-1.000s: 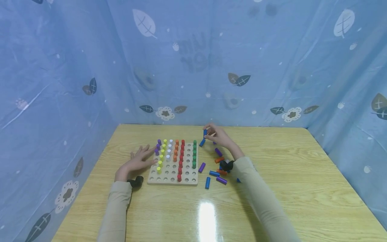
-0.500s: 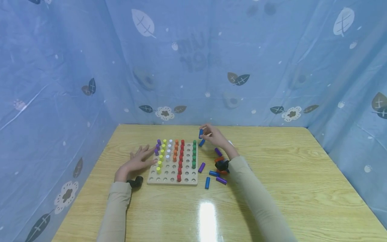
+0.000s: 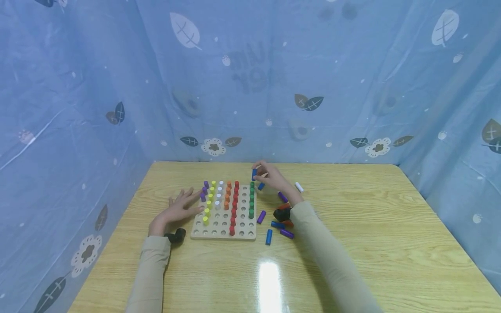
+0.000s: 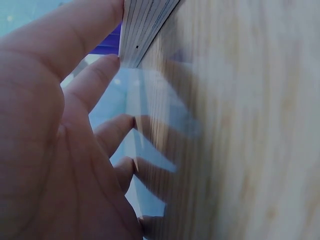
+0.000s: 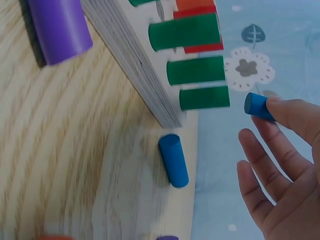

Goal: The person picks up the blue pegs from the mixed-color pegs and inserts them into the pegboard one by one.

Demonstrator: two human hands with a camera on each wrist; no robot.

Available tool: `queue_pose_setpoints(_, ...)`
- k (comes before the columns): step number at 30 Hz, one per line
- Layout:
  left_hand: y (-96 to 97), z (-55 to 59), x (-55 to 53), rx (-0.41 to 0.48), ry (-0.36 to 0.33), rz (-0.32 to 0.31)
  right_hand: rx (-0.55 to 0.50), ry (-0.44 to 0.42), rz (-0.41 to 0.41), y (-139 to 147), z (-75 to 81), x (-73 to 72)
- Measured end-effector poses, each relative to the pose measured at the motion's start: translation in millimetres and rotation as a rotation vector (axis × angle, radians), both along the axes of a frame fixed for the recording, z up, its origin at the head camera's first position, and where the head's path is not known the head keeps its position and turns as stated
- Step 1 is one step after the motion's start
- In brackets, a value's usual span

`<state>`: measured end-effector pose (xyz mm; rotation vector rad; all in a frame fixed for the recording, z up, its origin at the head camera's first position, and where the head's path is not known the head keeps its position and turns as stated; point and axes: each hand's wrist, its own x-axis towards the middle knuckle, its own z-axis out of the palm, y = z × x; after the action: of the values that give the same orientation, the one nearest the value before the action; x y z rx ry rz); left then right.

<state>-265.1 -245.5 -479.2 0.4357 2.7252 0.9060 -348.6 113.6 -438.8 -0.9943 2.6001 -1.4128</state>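
Observation:
A wooden pegboard (image 3: 219, 234) lies on the table with rows of purple, yellow, white, orange, red and green pegs standing in its holes. My right hand (image 3: 272, 177) pinches a blue peg (image 5: 259, 106) between thumb and index finger, above the board's far right corner beside the green pegs (image 5: 196, 70). The other right fingers are spread. My left hand (image 3: 182, 208) rests at the board's left edge with its fingers extended; in the left wrist view, thumb and index fingertips (image 4: 114, 61) touch the board's side.
Loose pegs lie right of the board: a blue peg (image 3: 268, 237), a purple peg (image 3: 261, 217), a white peg (image 3: 299, 187) and several others, some partly hidden by the right wrist. Another blue peg (image 5: 173, 161) lies near the board's corner. A patterned blue curtain (image 3: 250, 87) surrounds the table.
My right hand has moved left with the blue peg, from beyond the loose pegs to above the board's far right corner. The white peg has come into view. My left hand stays put.

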Motion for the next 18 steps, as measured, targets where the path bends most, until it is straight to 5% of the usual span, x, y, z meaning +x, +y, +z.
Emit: queue_pose_setpoints(18, -2.4, -3.5, -2.7, 0.022, -0.01, -0.005, 0.045, -0.035, 0.002, -23.2, -4.9, 2.8)
